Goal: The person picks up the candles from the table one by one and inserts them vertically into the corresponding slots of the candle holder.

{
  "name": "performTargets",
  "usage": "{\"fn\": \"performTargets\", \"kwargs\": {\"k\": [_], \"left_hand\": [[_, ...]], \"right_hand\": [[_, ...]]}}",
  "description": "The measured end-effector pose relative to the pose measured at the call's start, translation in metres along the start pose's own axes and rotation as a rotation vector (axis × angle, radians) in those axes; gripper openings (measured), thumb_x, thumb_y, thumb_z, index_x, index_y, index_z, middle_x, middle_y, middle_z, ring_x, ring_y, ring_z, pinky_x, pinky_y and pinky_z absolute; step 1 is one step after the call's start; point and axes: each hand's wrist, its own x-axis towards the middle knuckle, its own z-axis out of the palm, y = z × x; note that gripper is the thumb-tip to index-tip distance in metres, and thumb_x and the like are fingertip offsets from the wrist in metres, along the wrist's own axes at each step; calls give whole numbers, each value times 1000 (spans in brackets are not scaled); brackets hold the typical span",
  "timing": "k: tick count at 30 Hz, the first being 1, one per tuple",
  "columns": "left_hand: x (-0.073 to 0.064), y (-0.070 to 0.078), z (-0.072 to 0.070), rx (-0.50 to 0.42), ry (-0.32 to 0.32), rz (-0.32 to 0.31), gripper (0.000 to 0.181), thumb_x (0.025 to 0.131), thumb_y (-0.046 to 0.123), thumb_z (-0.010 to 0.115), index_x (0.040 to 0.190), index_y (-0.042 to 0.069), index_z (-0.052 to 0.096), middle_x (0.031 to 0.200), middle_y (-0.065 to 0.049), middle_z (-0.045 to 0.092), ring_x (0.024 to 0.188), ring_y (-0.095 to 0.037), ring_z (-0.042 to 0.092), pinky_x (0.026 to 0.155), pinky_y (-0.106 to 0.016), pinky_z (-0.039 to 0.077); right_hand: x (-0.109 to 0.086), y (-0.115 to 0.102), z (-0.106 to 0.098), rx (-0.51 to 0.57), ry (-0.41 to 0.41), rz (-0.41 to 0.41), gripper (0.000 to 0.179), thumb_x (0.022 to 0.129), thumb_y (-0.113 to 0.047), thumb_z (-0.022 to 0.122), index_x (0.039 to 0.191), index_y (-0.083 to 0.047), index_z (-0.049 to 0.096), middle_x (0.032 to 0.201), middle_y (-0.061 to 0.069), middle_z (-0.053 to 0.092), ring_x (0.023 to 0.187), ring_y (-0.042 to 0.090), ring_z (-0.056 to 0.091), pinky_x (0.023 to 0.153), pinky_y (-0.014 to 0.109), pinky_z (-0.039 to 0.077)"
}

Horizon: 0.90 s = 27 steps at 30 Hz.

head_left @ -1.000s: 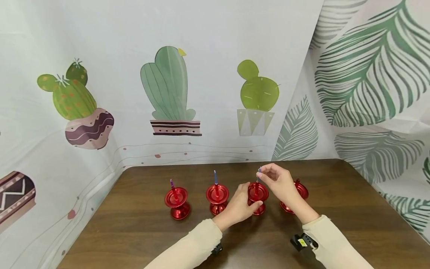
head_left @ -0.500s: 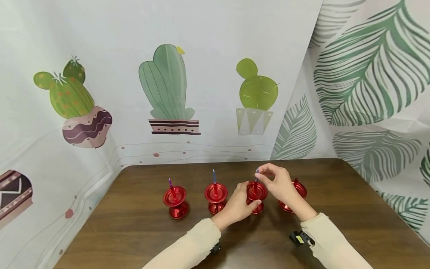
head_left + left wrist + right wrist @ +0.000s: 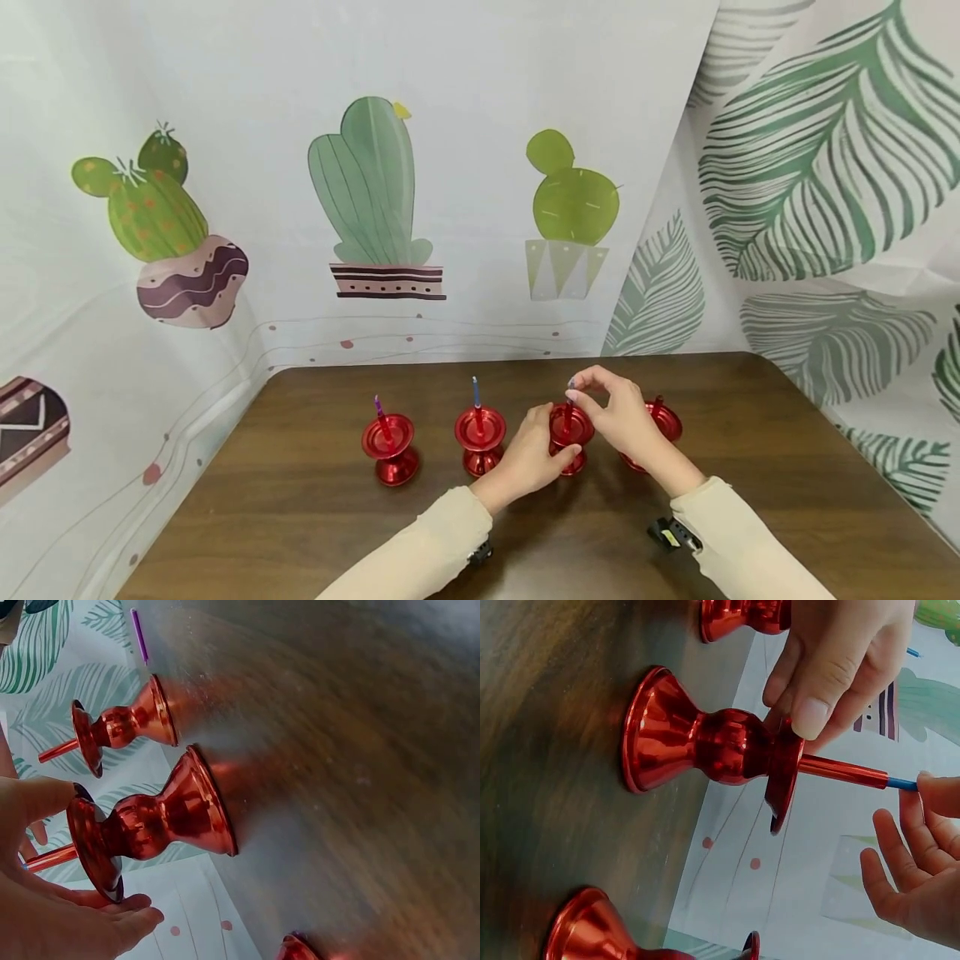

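Observation:
My left hand [image 3: 531, 454] holds the dish rim of a shiny red metal candle holder [image 3: 731, 746], thumb on the near side and fingers on the far side. The holder stands upright on the table. Above it, my right hand [image 3: 618, 415] pinches a thin blue candle [image 3: 901, 784] between thumb and index finger. The candle's lower end sits at the top of the holder's narrow red tube [image 3: 847, 771]; how deep it goes is hidden. To the right, partly behind my right hand, stands another red holder [image 3: 666, 421] with only its bare tube showing.
Left of my hands stand a red holder [image 3: 481, 429] with a blue candle [image 3: 476, 392] upright in it and one [image 3: 388, 437] with a purple candle [image 3: 378, 406]. A loose purple candle [image 3: 140, 636] lies on the brown table. Printed cloth [image 3: 480, 208] hangs behind.
My right hand has come down slightly, bringing the blue candle lower against the holder's tube. The left hand keeps its hold on the rim. The head view has shifted a little.

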Motion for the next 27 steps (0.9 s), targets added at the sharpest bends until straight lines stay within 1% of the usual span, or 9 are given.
{"fn": "performTargets", "kwargs": {"k": [6,9,12,15,18,21,23,24,27], "left_hand": [[-3,3,0,17,1,-5,73,90,30,66,141,-11,33,144,-27,39,137,-42,32,106,-54,35],[-5,6,-2,-1,48,-11,74,91,32,64,144,-7,30,147,-24,35,139,-40,28,107,-56,31],[-7,12,-2,-14,138,23,71,93,31,63,145,-3,30,148,-20,36,140,-35,28,109,-54,31],[-10,17,-2,44,270,141,68,92,28,65,143,-3,33,145,-17,39,139,-33,32,108,-51,34],[-14,23,-1,160,419,326,67,89,24,69,140,-4,36,140,-17,44,136,-31,37,106,-47,38],[-15,32,2,269,519,498,67,86,22,71,138,-5,38,137,-18,47,134,-30,40,107,-40,37],[-15,38,5,298,522,562,66,86,22,70,137,-5,39,135,-17,48,134,-29,41,108,-38,36],[-14,42,7,289,493,569,64,88,22,69,138,-4,39,136,-17,48,134,-28,40,109,-37,35],[-11,51,16,215,340,504,60,93,25,62,141,-2,36,140,-15,45,136,-25,38,110,-37,34]], "right_hand": [[-8,0,-4,-73,-46,-62,27,84,-5,73,110,-3,65,102,9,68,101,30,63,89,53,49],[-10,-1,-11,-102,-49,-108,37,85,-7,72,120,-2,62,113,13,66,108,31,61,91,52,48],[-12,-1,-22,-126,-20,-139,40,89,-10,69,127,-3,60,122,13,64,114,31,59,92,50,48],[-15,2,-36,-166,30,-148,40,93,-16,65,132,-7,57,129,10,60,118,28,56,99,33,45],[-24,7,-50,-181,78,-128,43,95,-16,62,137,-13,54,134,10,57,119,18,54,99,13,35],[-35,15,-64,-166,121,-97,46,96,-14,59,141,-17,50,139,11,53,124,2,46,97,4,27],[-44,22,-72,-164,136,-64,47,97,-14,58,143,-19,48,141,11,51,128,-5,37,99,5,24],[-48,26,-76,-164,135,-43,48,98,-15,57,144,-19,46,142,12,49,129,-4,36,104,10,26],[-58,38,-83,-175,91,28,49,100,-19,53,147,-15,41,145,19,43,136,21,37,111,39,31]]}}
